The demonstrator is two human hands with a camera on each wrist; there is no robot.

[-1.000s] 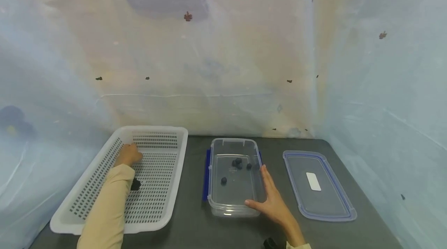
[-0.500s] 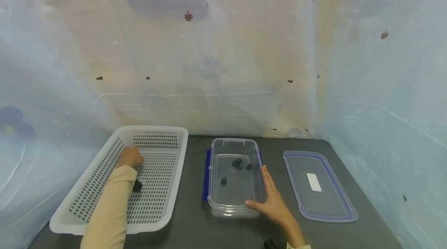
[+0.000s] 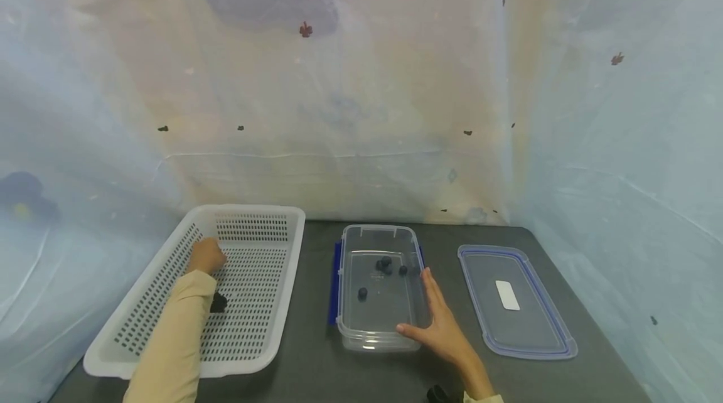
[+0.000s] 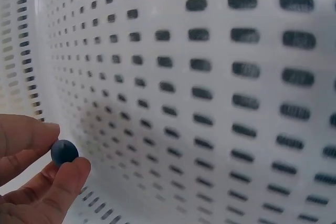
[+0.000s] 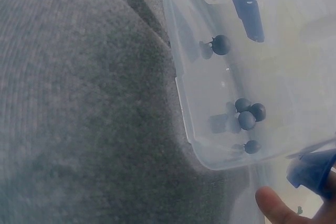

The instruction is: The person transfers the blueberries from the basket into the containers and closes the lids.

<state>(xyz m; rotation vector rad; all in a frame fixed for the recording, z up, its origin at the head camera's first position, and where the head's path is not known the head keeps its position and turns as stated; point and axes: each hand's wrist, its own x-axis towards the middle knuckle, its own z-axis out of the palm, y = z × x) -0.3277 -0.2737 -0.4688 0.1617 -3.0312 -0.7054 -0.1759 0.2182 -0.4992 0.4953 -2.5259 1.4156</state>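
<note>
Inside a white perforated basket (image 3: pixel 248 321), my left hand (image 3: pixel 206 256) reaches toward the far left part. The left wrist view shows its thumb and fingertips pinching one round dark blueberry (image 4: pixel 64 152) near the basket's wall (image 4: pixel 157 103). My right hand (image 3: pixel 449 334) lies along the right side of a clear plastic container (image 3: pixel 367 320), thumb at the front right corner and straight fingers on the long edge. Several blueberries (image 3: pixel 362 294) lie on the container's floor, most of them grouped toward the back. The right wrist view shows fingers beside a blue latch (image 5: pixel 315 171).
A clear lid (image 3: pixel 528 327) with a blue seal and white label lies flat on the dark table (image 3: pixel 316 371), right of the container. Another blue latch (image 3: pixel 334 290) hangs open on the container's left. Plastic sheeting (image 3: pixel 350 183) walls in the back and sides.
My left hand shifts only slightly within the basket, ending a little to the left. The right hand and the container stay where they were.
</note>
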